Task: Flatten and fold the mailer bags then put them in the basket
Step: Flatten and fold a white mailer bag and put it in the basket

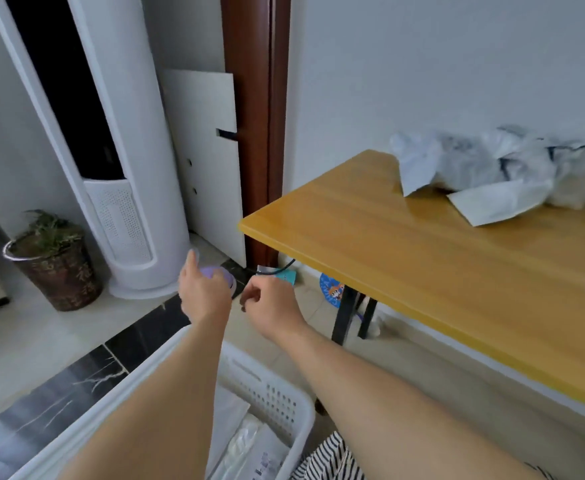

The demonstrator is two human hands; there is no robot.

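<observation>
The wooden surface [440, 271] fills the right side, its near-left corner jutting toward the middle of the view and its long front edge running down to the right; most of its top is bare wood. To its left, the tiled floor [41, 341] lies open between a tall white tower air conditioner [128, 168] and the surface's black legs.

Low in the view sits the white plastic basket [273, 400], its perforated wall and rim showing beneath both forearms. Flat, pale mailer bags [259, 448] lie inside it, partly hidden by the left arm.

A crumpled heap of grey-white mailer bags [485, 164] rests at the far right of the surface against the wall, with one flatter bag [495, 202] lying at its near side, well apart from the hands.

A potted plant [52, 258] stands on the floor at the left.

Both hands hover above the floor, beyond the basket and left of the surface's corner. The left hand [202, 289] has loosely curled fingers and a raised thumb and holds nothing. The right hand [270, 303], just beside it, is likewise loosely curled and holds nothing.
</observation>
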